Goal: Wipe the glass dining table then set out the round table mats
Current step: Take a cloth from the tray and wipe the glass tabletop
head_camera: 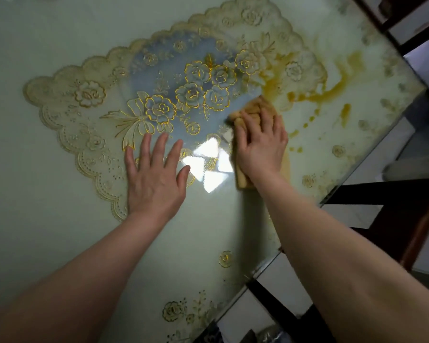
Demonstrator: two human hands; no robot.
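The glass dining table [47, 231] fills the view, with a lace-edged floral cloth [89, 95] lying under the glass. My right hand [260, 147] presses a folded tan cloth [255, 108] flat on the glass, fingers laid over it. My left hand [155, 174] rests flat on the glass with its fingers spread, just left of a bright light reflection [208, 164]. Yellow-orange smears [332, 90] streak the glass beyond and to the right of the cloth. No round table mats are in view.
The table's right edge [357, 169] runs diagonally from upper right to the bottom middle. Past it are dark wooden chair parts [406, 226] and a pale floor [282, 276]. More dark furniture sits at the top right corner [394, 21].
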